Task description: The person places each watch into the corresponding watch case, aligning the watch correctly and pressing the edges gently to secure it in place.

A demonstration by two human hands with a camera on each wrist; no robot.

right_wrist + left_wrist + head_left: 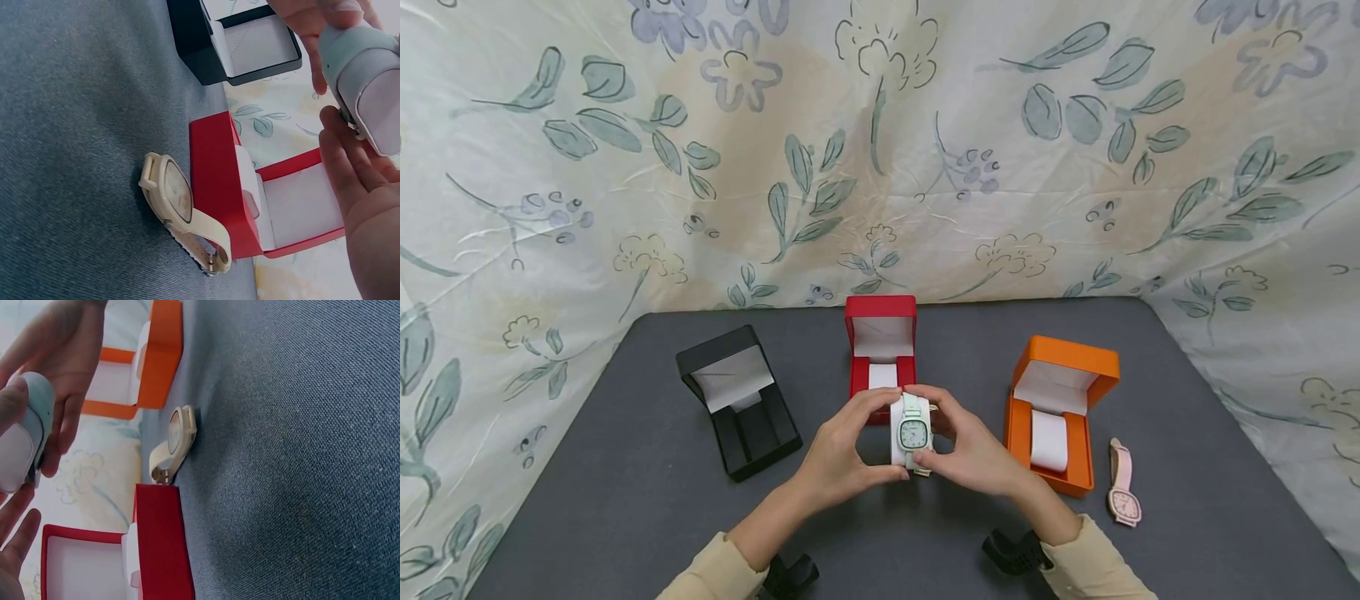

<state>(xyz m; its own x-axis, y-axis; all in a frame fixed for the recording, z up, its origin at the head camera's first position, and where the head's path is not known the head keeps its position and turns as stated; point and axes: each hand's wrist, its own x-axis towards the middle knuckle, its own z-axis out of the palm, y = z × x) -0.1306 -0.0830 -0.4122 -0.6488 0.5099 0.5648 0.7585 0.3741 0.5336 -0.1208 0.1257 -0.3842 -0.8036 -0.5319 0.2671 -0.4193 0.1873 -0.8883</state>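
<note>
A mint-green wristwatch [913, 433] is wrapped round a white watch cushion [896, 442], raised above the table with its dial up. My left hand [841, 450] holds the cushion from the left, thumb at the near end and fingers at the far end. From the right, my right hand [976, 454] grips the same cushion and watch, its thumb by the dial's lower edge. Part of the strap is covered by fingers. Under the hands a cream wristwatch [177, 190] lies on the table, mostly hidden in the head view.
Behind the hands stands an open red watch box [880, 306] with a white cushion. An open black box [752, 433] is at left. At right sits an open orange box [1086, 454] with a white cushion, beside a pink wristwatch [1123, 492]. Floral cloth [880, 208] hangs behind the grey table.
</note>
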